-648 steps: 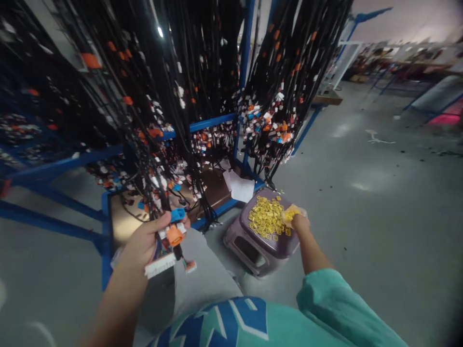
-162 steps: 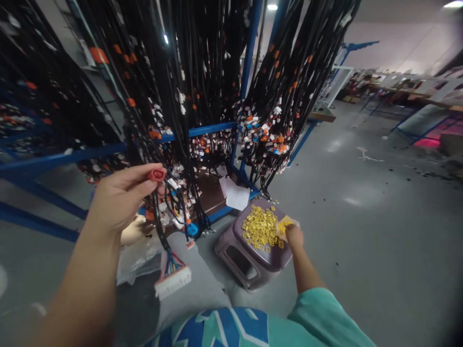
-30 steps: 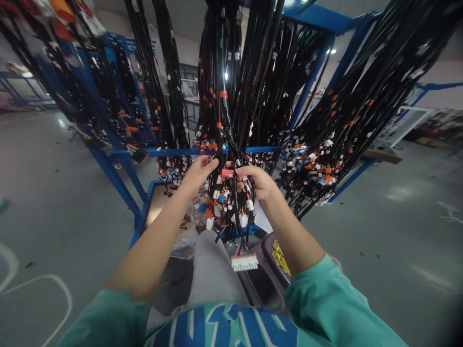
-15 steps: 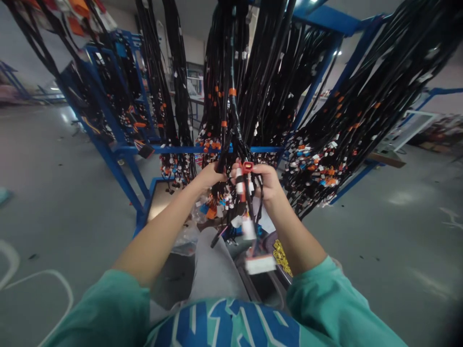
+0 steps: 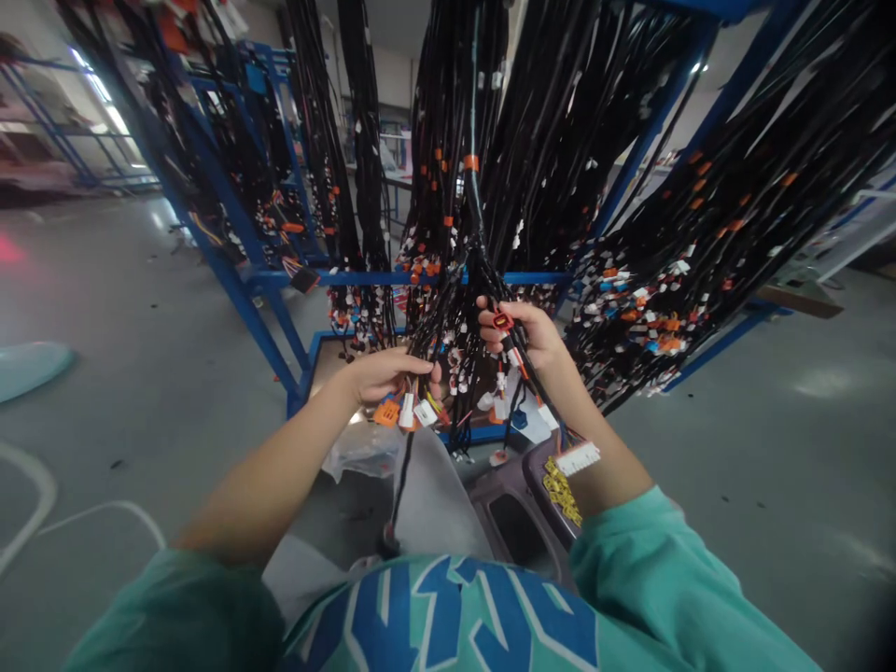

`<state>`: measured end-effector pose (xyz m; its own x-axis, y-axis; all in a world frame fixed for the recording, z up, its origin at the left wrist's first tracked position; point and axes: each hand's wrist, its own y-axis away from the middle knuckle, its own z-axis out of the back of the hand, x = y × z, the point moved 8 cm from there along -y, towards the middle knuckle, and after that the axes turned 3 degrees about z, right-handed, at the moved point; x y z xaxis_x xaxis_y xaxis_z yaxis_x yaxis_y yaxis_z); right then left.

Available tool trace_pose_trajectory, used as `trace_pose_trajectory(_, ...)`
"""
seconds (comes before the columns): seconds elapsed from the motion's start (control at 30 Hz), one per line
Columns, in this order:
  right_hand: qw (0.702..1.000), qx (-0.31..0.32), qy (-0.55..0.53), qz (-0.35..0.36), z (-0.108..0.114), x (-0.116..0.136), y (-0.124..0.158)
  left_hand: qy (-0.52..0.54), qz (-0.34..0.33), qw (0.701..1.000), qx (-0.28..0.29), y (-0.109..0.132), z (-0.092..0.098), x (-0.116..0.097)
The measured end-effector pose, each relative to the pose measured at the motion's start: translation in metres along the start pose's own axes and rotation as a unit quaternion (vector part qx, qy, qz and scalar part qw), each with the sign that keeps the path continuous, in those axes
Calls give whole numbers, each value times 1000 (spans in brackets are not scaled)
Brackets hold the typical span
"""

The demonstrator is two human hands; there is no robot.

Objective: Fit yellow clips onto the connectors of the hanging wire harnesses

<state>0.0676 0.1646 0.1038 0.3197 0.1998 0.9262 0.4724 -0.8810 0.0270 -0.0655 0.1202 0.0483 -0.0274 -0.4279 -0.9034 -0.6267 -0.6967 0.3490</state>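
A black wire harness hangs down in front of me and splits into branches. My left hand is closed round one branch; an orange connector and white connectors stick out below the fingers, and a black cable trails toward my lap. My right hand grips another branch, with a red connector at the fingertips. From that branch dangle white plugs, a dark blue connector and a wide white connector beside my right forearm.
More harness bundles hang from a blue metal rack on both sides. Yellow small parts lie in a container on a dark stool at my right knee. A clear plastic bag lies at the rack's base tray.
My left hand has slid down its branch to the connectors, away from the right hand. The right hand has shifted slightly right with the red connector, and the wide white connector has swung right.
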Motion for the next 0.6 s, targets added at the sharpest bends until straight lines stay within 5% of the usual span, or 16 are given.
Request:
trace_pose_trajectory(0.2, 1000, -11, -18, 8, -11, -10, -10, 69, -70, 992, 84, 22, -25, 0)
trace_pose_trajectory(0.47, 993, -88, 48, 62, 3, -20, -20, 221, -157, 957, 105, 14, -54, 13)
trace_pose_trajectory(0.53, 971, -129, 160, 125, 12, -14, -17, 251, -153, 952, 90, 14, -58, 16)
trace_pose_trajectory(0.6, 907, -191, 309, 213, 16, 1, -5, 268, -145, 949, 78, 18, -59, 17)
